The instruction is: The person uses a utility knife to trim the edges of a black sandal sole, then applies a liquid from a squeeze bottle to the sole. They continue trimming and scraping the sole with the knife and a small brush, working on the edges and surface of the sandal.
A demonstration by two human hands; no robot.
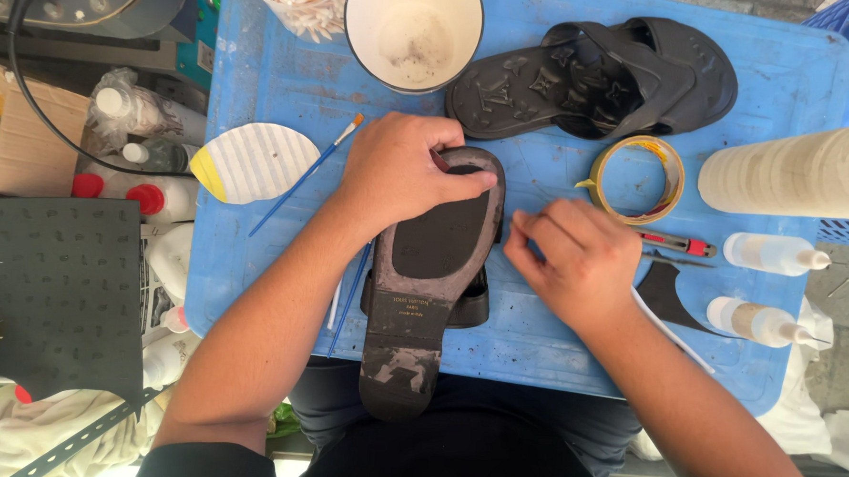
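While the left hand (399, 175) presses flat on the toe of the upturned sandal (432, 277) at mid-frame, likely to steady it on the blue tray (279, 80), the right hand (576, 259) beside it pinches its fingertips together on something too small to tell.

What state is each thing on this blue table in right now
Sandal: sole up, pressed by left hand.
Right hand: fingers pinched, beside the sandal.
Second sandal: strap side up, untouched.
Cup: upright, nearly empty.
Tape roll: lying flat.
Squeeze bottles: lying down, capped.
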